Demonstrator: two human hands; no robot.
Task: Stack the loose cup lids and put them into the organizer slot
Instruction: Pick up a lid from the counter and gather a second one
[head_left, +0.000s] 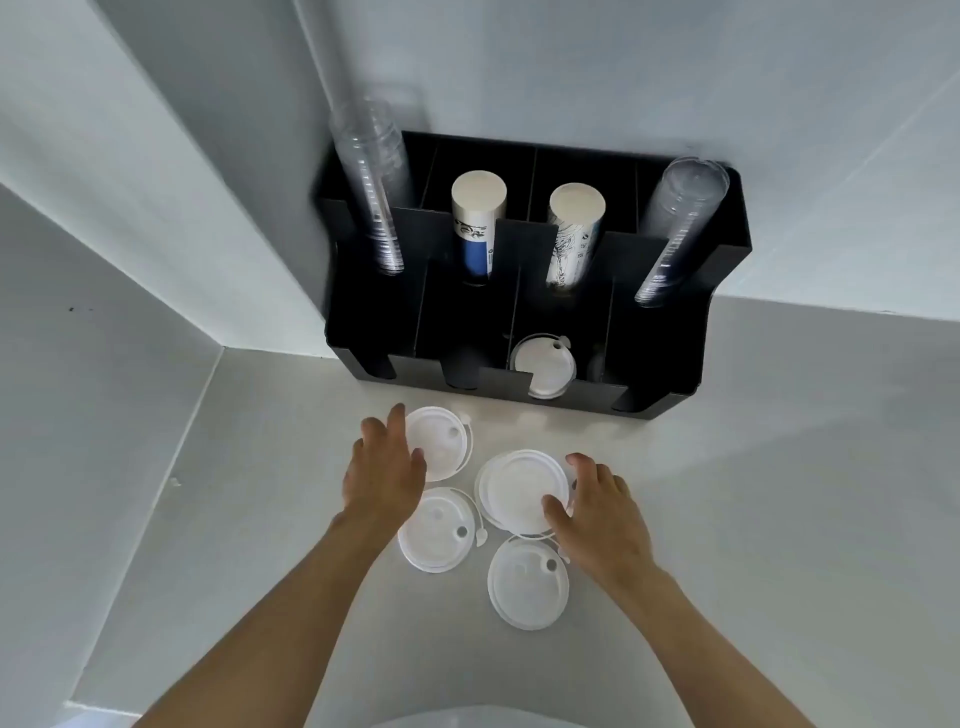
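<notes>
Several white plastic cup lids lie loose on the white counter. My left hand rests with spread fingers on the left edge of the far-left lid. My right hand touches the right rim of the far-right lid, thumb on top. Two more lids sit nearer me: one at the left and one at the right. Behind them stands the black organizer; its third front slot holds a lid. Neither hand has lifted a lid.
The organizer's back slots hold two stacks of clear cups and two stacks of paper cups. White walls close the corner to the left and behind. Bare counter extends to the right.
</notes>
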